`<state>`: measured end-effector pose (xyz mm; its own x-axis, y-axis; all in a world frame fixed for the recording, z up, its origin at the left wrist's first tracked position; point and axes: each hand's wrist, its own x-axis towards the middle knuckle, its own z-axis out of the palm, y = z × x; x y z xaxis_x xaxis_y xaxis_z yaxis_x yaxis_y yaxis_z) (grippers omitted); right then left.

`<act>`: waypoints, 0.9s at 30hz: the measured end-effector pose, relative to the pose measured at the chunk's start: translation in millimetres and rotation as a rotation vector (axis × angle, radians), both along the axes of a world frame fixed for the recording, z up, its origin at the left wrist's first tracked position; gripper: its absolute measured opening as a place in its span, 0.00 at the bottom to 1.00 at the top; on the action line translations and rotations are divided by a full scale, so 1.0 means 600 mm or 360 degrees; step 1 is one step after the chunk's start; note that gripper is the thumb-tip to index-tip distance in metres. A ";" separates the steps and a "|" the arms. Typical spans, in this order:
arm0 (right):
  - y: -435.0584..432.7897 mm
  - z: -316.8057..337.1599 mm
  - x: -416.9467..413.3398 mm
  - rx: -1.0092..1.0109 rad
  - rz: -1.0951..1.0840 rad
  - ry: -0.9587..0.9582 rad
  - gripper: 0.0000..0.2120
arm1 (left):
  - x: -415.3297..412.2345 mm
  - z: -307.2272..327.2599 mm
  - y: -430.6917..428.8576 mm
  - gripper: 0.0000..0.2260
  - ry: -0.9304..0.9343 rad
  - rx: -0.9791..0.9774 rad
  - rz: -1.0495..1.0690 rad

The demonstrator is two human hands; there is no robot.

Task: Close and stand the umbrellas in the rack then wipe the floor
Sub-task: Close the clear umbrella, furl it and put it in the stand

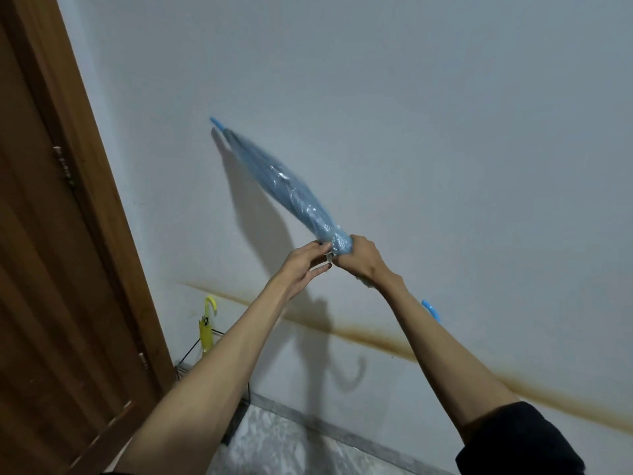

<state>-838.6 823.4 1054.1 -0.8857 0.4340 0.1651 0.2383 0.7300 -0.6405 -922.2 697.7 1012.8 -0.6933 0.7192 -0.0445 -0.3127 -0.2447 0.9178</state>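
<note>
Item: blue umbrella (291, 190), folded, canopy of translucent light-blue film gathered round the shaft. Position: held in the air before a pale wall (445, 132), well above the floor (291, 447). Long axis: diagonal, running from lower right to upper left; the bright blue tip (216, 122) points up and left toward the wall, while the curved blue handle (431, 309) shows low on the right, part hidden behind the right forearm. Right hand (363, 260): fingers curled tight round the bunched lower end of the canopy. Left hand (306, 267): thumb and fingertips pressed together on a small white strap (329, 258) just beside the right hand's grip (any print on it is too small to read). Second item: yellow umbrella (206, 332), closed, standing hook-upward in a black wire rack (191, 351) at the foot of the wall, beside a brown wooden door (51, 269). Wall marking: a brown stain line (376, 337) running across, lower toward the right.
</note>
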 end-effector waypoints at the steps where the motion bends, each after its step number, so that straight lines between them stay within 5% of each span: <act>1: -0.004 0.002 0.002 -0.0148 0.0041 0.0027 0.06 | 0.003 0.000 0.000 0.12 0.0014 -0.0028 0.0059; 6: -0.002 0.005 0.013 -0.0577 0.0152 -0.0017 0.03 | -0.004 0.004 -0.002 0.12 0.0094 -0.0254 0.0189; 16: 0.026 0.025 0.028 -0.1253 0.0343 -0.0233 0.10 | -0.010 0.001 -0.024 0.08 0.0005 -0.0170 0.0112; 24: 0.031 0.008 0.013 -0.2354 0.0997 -0.0555 0.09 | 0.014 0.023 0.004 0.12 -0.0485 0.0492 -0.0171; 27: 0.031 0.008 0.014 -0.2508 0.1120 -0.0620 0.09 | 0.015 0.034 0.009 0.16 -0.0480 0.0544 -0.0175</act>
<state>-830.3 841.7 1058.9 -0.8395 -0.4869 -0.2412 0.4759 -0.4446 -0.7589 -913.0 703.3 1033.0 -0.6048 0.7961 0.0198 -0.5941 -0.4676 0.6545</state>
